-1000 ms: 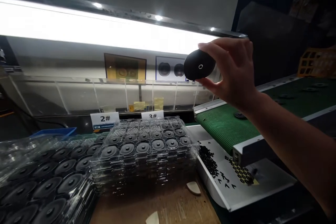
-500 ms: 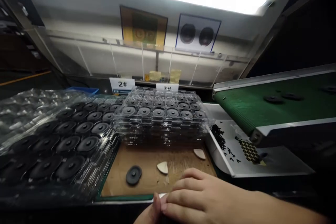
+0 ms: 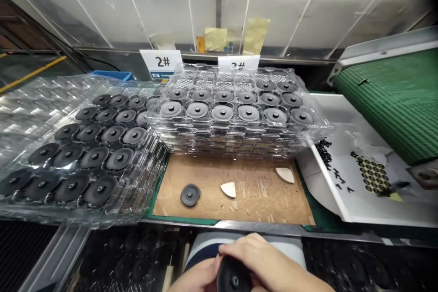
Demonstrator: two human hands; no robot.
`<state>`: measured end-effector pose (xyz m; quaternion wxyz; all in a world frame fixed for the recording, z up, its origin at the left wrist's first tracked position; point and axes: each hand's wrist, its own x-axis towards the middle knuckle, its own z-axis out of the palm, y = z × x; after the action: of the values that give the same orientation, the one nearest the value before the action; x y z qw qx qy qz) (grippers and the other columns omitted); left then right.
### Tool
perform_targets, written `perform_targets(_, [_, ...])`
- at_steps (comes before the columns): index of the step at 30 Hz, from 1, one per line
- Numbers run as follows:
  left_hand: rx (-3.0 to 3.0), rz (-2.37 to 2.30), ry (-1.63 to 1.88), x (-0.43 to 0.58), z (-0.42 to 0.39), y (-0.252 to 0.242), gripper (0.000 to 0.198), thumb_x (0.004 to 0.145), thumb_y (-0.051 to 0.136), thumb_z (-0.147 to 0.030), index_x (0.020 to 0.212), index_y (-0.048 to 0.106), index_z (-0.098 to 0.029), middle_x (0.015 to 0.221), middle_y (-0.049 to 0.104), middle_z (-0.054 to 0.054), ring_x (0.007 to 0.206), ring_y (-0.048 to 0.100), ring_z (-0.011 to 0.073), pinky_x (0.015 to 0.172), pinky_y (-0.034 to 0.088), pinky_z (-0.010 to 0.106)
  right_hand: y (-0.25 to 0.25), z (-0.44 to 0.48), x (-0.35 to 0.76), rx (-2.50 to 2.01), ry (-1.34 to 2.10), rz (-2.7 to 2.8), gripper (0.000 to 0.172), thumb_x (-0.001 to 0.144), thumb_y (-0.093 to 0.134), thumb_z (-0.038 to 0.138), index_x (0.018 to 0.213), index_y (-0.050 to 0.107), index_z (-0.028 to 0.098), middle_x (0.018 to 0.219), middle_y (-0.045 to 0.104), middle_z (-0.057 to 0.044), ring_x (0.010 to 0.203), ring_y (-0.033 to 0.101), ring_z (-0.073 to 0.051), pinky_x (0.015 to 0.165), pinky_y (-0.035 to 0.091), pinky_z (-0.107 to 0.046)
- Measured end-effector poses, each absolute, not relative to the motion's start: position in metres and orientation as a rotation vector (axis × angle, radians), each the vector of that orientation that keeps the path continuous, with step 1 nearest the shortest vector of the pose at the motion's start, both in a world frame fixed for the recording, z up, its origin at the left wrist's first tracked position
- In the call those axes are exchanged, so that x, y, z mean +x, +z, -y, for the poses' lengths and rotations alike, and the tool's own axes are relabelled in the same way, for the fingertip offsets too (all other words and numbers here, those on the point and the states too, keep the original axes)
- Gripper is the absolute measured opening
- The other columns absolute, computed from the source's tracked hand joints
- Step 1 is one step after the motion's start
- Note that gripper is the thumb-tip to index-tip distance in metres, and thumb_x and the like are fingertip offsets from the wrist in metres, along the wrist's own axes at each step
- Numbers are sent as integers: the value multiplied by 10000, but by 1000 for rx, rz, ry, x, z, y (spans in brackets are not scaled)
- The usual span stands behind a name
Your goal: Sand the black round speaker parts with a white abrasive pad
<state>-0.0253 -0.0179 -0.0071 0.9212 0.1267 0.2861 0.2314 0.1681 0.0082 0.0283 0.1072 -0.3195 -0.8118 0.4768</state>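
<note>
From the head camera, the right hand (image 3: 263, 258) and the left hand (image 3: 196, 278) meet low at the bottom of the view, below the front edge of the bench. Together they hold a black disc (image 3: 233, 278) with a small hole at its centre. The right hand's fingers curve over the disc's upper rim, partly closed, and the left hand cups its left edge; part of its grip is cut off by the frame. Held this way, the disc's face seems turned up toward the eyes, which suggests a close look. Behind the hands is a band of striped cloth (image 3: 246, 244).

Ahead, a second black disc (image 3: 190, 195) lies flat on a cardboard pad (image 3: 260, 203), near two pale wedge-shaped pieces (image 3: 228, 190). Stacked clear trays (image 3: 219, 124) hold rows of discs in separate pockets, probably to keep them from touching, and a second clear tray stack (image 3: 150, 169) sits to their left. A "2#" card (image 3: 160, 61) stands behind them, likely marking the stock. To the right, a green conveyor belt (image 3: 393, 100) ends above a white metal chute (image 3: 342, 200).
</note>
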Motion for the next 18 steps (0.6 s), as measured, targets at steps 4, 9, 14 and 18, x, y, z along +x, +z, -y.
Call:
perform_targets(4, [1, -577, 658, -28, -2, -8, 430, 798, 609, -408, 1157, 620, -172, 1111, 678, 125, 996, 652, 239, 846, 467, 255, 10, -43, 176, -1416, 1129, 2299, 561, 786, 550, 118, 1312, 476, 299, 1296, 527, -67, 1165, 525, -212, 969, 436, -335])
perform_targets(9, [-29, -724, 1079, -40, -27, 0, 669, 767, 671, -311, 1359, 364, -361, 1257, 606, 61, 1158, 560, 275, 1014, 391, 368, -61, -76, 150, -1851, 864, 1995, 393, 897, 415, 239, 1266, 502, 138, 1088, 540, -172, 828, 645, -262, 728, 528, -446])
perform_targets(14, [5, -774, 1141, -45, -37, 8, 656, 812, 597, -382, 1392, 296, -333, 1241, 608, 88, 1159, 560, 269, 1047, 364, 406, -79, -65, 124, -1582, 913, 2012, 268, 893, 443, 215, 1123, 569, 159, 1049, 619, -114, 946, 624, -225, 825, 510, -361])
perform_targets(18, [-8, -815, 1151, -44, -43, 9, 592, 799, 620, -362, 1342, 396, -288, 1220, 621, 97, 1158, 560, 277, 1055, 358, 418, -62, -61, 135, -1447, 993, 1976, 192, 888, 477, 222, 1009, 620, 175, 954, 689, -70, 888, 651, -199, 789, 525, -316])
